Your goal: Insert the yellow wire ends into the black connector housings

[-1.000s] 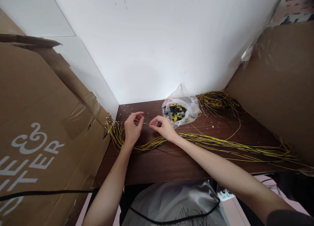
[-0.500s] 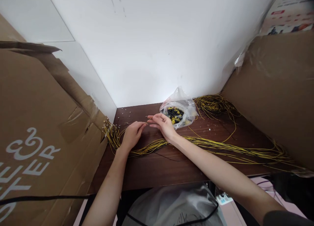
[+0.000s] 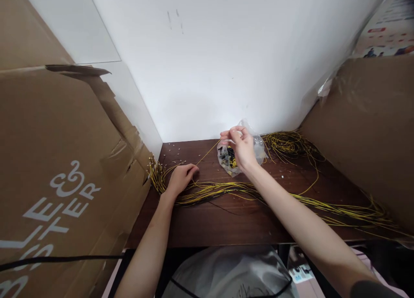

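Observation:
A thin yellow wire stretches up and to the right between my two hands. My left hand is closed in a pinch on it, low over the table and just above the wire bundle. Raised in front of the clear plastic bag, my right hand pinches the wire's other end near the fingertips. The bag lies partly hidden behind that hand and holds small black and yellow pieces. Beneath both arms runs a long bundle of yellow and black wires, with pale tips gathered at its left end.
Cardboard boxes stand at the left and right of the dark wooden table. A tangled coil of yellow and black wire lies at the back right. Small white bits are scattered at the back left. A white wall rises behind.
My right hand has moved up and right, away from my left hand, drawing the yellow wire out between them. The camera view has shifted slightly left.

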### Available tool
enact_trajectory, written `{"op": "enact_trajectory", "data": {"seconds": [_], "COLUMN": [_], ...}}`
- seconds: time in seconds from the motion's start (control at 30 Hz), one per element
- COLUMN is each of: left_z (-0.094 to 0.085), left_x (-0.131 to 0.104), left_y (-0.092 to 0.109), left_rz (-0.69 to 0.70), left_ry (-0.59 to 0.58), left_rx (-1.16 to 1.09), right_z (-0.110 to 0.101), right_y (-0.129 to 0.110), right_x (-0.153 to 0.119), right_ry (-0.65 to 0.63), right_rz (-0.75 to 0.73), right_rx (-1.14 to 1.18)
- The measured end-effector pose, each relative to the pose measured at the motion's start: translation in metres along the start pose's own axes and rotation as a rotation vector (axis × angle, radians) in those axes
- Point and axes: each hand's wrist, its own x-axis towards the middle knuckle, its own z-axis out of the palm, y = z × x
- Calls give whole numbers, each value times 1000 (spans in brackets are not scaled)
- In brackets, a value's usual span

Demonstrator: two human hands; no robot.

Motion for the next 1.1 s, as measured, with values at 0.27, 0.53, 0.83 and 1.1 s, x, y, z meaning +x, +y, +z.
{"op": "enact_trajectory", "data": {"seconds": [0.27,0.53,0.83,1.1], "left_z": [-12,-21,-20,-39], "left_x": [0,-15,-27,1], "left_y": [28,51,50,59], "left_rz": [9,-186,-432,-297], "left_ry": [118,141,331,738], "left_rx": [-156,-454,-902,-1019], "right_z": [-8,-9,-13,-22], "right_y": [-27,20,45,49], "right_x": [3,-49,-84,-90], "right_ry": [-162,-672,-849,-777], "right_rz": [-76,-84,-264,-210], "right_rx": [-245,-863,-882,-825]}}
